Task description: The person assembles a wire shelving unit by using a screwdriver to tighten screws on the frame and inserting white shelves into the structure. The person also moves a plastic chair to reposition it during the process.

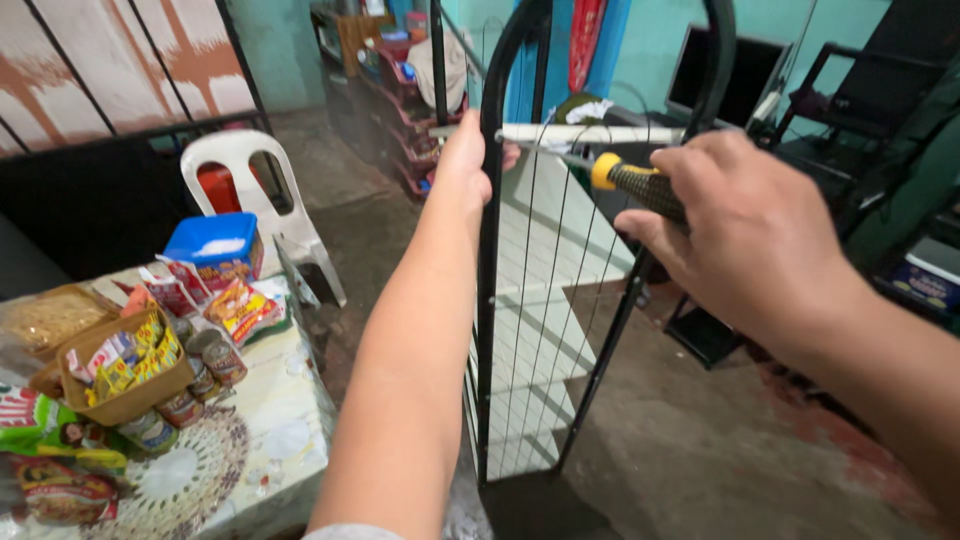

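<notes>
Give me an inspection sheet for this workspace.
Surface: table at left with patterned cover; concrete floor.
Job's things: black wire rack upright; white bar across its top; screwdriver, yellow-black handle, tip at the bar.
Clutter: snack packets, cans, cardboard box, blue tub.
Grips: left hand holds the rack's post; right hand holds the screwdriver.
Cables: nothing seen.
Surroundings: white plastic chair, dark screen, teal wall.
</notes>
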